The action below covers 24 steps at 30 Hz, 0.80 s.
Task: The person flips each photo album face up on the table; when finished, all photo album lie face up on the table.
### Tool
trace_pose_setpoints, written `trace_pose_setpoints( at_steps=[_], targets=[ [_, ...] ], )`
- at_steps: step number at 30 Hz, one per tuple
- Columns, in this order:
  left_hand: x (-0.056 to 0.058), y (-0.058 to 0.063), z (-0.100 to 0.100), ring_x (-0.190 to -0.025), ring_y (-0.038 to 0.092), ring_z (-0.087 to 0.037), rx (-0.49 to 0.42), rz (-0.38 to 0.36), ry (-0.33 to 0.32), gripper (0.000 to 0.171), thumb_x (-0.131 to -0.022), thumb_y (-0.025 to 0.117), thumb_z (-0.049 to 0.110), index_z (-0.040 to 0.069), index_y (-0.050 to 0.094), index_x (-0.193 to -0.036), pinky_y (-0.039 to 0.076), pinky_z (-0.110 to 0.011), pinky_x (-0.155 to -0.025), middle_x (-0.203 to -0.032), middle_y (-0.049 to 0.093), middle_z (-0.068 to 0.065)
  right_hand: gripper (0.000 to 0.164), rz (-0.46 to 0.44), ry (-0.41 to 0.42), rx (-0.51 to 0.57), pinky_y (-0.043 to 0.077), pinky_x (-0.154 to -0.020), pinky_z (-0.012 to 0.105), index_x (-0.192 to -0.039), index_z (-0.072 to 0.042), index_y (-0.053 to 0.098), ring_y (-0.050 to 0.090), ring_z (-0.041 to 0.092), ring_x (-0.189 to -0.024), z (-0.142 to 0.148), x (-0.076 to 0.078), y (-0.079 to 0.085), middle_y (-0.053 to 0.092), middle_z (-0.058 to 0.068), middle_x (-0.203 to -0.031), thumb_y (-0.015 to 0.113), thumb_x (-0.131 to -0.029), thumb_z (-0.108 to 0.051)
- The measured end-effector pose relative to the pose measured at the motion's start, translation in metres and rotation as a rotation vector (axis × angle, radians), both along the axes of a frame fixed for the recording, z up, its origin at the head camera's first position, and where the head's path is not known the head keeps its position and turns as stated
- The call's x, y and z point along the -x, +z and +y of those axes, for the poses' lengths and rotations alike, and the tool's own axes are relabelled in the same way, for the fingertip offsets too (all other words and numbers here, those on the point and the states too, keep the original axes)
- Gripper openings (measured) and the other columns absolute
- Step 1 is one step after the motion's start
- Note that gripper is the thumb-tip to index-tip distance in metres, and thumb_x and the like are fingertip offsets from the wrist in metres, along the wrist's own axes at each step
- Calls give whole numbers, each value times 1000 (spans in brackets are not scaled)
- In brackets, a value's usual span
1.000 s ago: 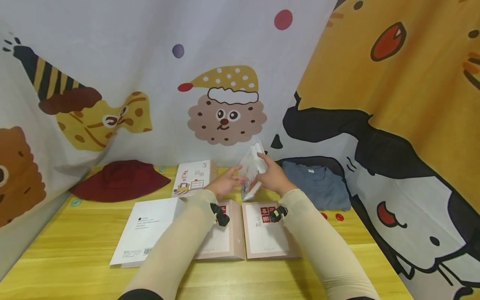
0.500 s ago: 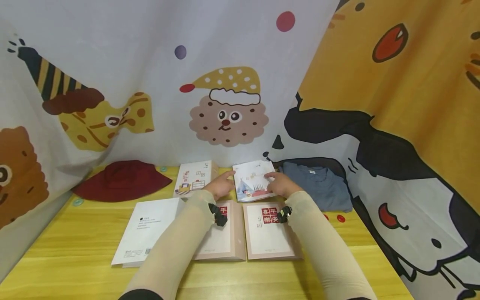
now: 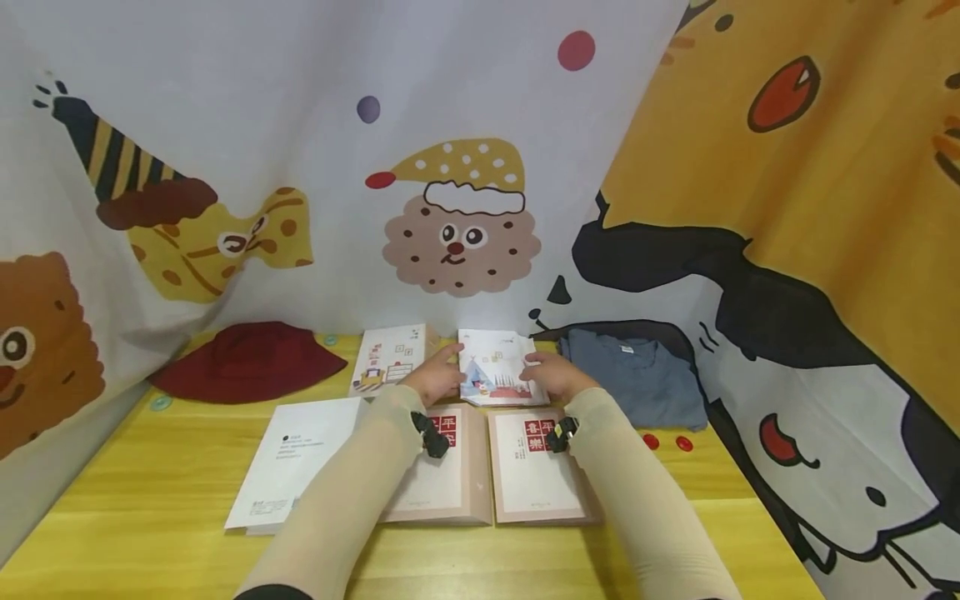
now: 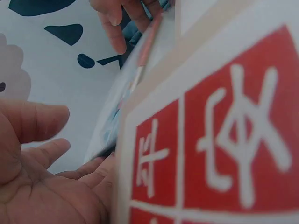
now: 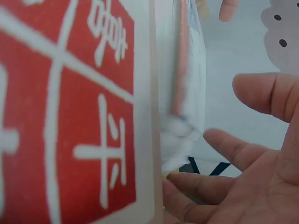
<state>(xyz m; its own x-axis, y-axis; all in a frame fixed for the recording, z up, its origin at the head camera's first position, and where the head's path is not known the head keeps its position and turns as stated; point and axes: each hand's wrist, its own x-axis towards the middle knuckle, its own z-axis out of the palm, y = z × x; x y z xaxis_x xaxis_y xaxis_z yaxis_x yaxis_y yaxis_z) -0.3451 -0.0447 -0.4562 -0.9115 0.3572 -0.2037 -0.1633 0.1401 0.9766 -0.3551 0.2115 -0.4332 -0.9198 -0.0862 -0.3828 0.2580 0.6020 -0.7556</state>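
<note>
A white illustrated book (image 3: 495, 371) with a tent picture lies flat at the back centre. My left hand (image 3: 437, 379) is at its left edge and my right hand (image 3: 562, 377) at its right edge. In the left wrist view, the left hand (image 4: 51, 186) has its thumb lifted away and its fingers reaching to the book's edge. The right wrist view has the right hand (image 5: 254, 172) with fingers extended beside the book, thumb apart. Just in front lie two pink-bordered books with red title squares, a left one (image 3: 442, 479) partly under my left forearm and a right one (image 3: 536, 487).
A white book (image 3: 300, 458), back cover up, lies front left. Another illustrated book (image 3: 390, 354) stands back left of centre, beside a dark red hat (image 3: 251, 362). A folded blue shirt (image 3: 637, 379) lies right, near small red discs (image 3: 684, 444). A printed curtain (image 3: 300, 83) closes off the back.
The illustrated book went from held upright on edge to lying flat, then shifted slightly left and toward me. My hands moved apart to its two sides and came slightly nearer with it.
</note>
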Motion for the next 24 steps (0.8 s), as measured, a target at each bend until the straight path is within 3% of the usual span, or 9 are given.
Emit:
trace_pose_setpoints(
  at_steps=[2, 4, 6, 7, 9, 11, 15, 20, 24],
  targets=[
    [-2, 5, -3, -90, 66, -15, 63, 26, -15, 79, -101, 56, 0, 11, 18, -169, 59, -32, -88, -148, 52, -33, 66, 28, -8, -22, 44, -115, 56, -161, -9, 41, 50, 38, -137, -2, -1, 2, 45, 20, -160, 62, -101, -26],
    [-4, 10, -7, -86, 61, -12, 125, 63, -28, 77, -103, 59, 7, 9, 20, -169, 58, -32, -85, -146, 54, -30, 65, 75, -1, -60, 38, -120, 58, -161, -9, 42, 46, 38, -142, -6, -2, 5, 42, 19, -163, 61, -102, -31],
    [-6, 17, -14, -96, 65, -20, 142, 72, -41, 75, -105, 59, 14, 8, 20, -169, 57, -37, -92, -149, 52, -29, 64, 140, 15, -74, 35, -122, 58, -160, -8, 43, 45, 39, -145, -11, -2, 7, 43, 20, -163, 59, -104, -34],
    [-7, 20, -18, -109, 67, -28, 128, 78, -49, 74, -106, 58, 17, 7, 20, -168, 56, -41, -101, -154, 47, -29, 62, 171, 18, -79, 36, -121, 58, -158, -8, 45, 46, 39, -144, -14, -2, 8, 44, 21, -162, 59, -104, -36],
    [-8, 24, -27, -134, 57, -43, 94, 81, -54, 71, -108, 56, 21, 5, 21, -168, 47, -51, -115, -161, 40, -29, 60, 231, 14, -68, 37, -121, 58, -156, -9, 49, 47, 39, -144, -20, -2, 9, 47, 21, -160, 60, -104, -38],
    [-9, 27, -39, -142, 47, -50, 52, 73, -41, 68, -109, 53, 21, 6, 21, -167, 42, -55, -119, -161, 39, -31, 59, 285, 22, -28, 40, -119, 57, -153, -8, 52, 49, 40, -143, -30, -3, 9, 50, 22, -157, 62, -104, -38],
    [-7, 28, -65, -142, 48, -49, 39, 85, 32, 66, -108, 51, 19, 6, 24, -167, 44, -55, -117, -157, 42, -33, 58, 339, 54, 2, 41, -118, 57, -151, -8, 56, 51, 39, -141, -52, -7, 10, 54, 21, -154, 65, -103, -40],
    [-8, 28, -95, -145, 47, -43, 122, 59, 103, 65, -112, 49, 29, 10, 23, -168, 45, -54, -116, -161, 40, -28, 56, 362, 130, 13, 46, -115, 54, -149, -7, 57, 56, 38, -137, -77, -12, 9, 56, 21, -151, 65, -104, -38],
    [-5, 27, -115, -147, 43, -43, 193, 15, 154, 64, -113, 46, 33, 14, 22, -168, 42, -55, -118, -162, 39, -27, 58, 359, 186, 34, 58, -96, 50, -151, -9, 55, 62, 36, -127, -94, -12, 9, 55, 21, -152, 67, -103, -38]
  ],
)
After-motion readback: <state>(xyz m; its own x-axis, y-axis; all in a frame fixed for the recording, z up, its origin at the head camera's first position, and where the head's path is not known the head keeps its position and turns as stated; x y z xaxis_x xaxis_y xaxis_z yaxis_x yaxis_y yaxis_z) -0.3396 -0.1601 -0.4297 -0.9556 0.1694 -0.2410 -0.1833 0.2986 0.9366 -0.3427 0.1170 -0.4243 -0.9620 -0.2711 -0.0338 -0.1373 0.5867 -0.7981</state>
